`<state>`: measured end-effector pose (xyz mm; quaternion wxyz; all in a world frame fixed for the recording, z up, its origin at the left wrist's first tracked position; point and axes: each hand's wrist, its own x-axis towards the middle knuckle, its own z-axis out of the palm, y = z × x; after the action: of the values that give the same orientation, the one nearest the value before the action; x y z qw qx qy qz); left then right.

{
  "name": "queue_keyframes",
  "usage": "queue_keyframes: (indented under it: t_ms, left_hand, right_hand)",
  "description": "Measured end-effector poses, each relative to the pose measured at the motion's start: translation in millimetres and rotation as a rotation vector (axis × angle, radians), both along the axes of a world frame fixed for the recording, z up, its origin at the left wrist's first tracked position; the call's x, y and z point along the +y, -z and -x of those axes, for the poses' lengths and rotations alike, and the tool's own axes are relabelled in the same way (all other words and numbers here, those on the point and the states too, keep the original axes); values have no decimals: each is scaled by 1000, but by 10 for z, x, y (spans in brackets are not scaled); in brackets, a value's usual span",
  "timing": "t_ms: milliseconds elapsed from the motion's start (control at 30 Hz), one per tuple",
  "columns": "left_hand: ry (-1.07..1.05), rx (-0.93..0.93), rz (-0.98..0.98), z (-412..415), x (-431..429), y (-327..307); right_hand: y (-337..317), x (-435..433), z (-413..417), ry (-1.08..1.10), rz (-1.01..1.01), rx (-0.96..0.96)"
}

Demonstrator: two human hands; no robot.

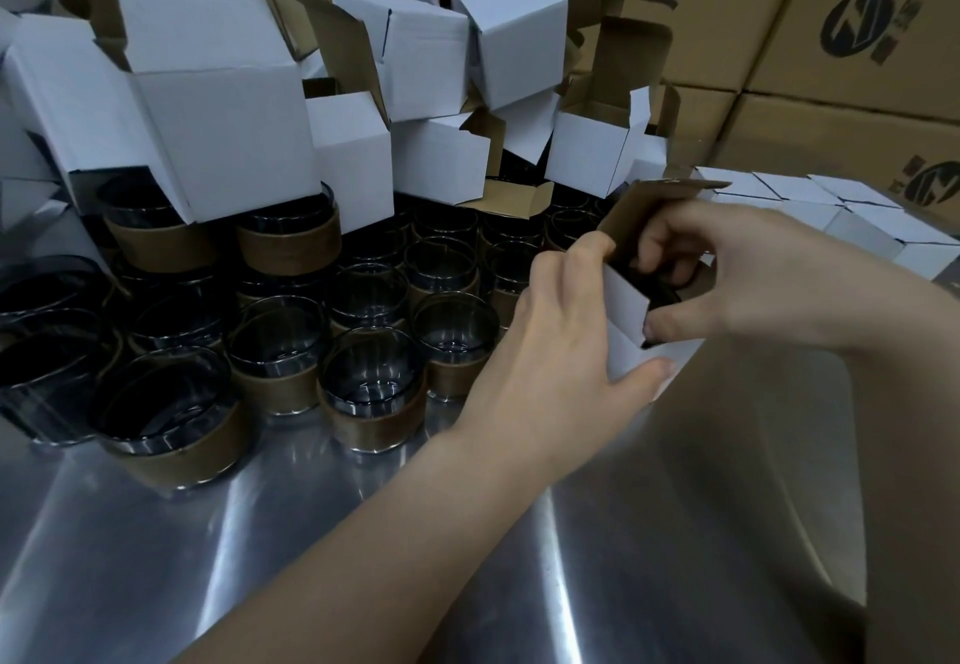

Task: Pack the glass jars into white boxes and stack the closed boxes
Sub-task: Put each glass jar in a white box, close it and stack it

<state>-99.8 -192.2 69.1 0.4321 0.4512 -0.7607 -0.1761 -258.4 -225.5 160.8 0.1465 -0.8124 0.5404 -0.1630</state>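
Overall level: dim, cool, underexposed.
Source: from above, by the streaks reflected in the steel table [156, 533].
Glare: pale bands crossed the table, near left and near centre.
Brightest: white boxes [223, 118], far left.
Darkest: glass jars [371, 372], almost black inside.
Near right: dull brown patch on the table, shadow or reflection, undetermined.
Blur: slight on left hand [561, 331], right hand [769, 274] and held box [623, 331].
Distortion: cartons [857, 14], far right, leaned and bowed.

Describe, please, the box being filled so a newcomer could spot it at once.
On the steel table, look right of the glass jars. The white box there is the only one held by the left hand and right hand, flap raised.
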Motion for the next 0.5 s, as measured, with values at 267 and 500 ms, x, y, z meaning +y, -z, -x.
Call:
queue_keyframes:
  t_ms: [267,500]
  left_hand:
    - [-6,-41,-8,-3,8,3]
    - [20,-56,-68,-31,12,-5]
  right_hand:
    - [-55,-41,-169,38,-110,151]
    - [-85,-52,-246,57,-132,259]
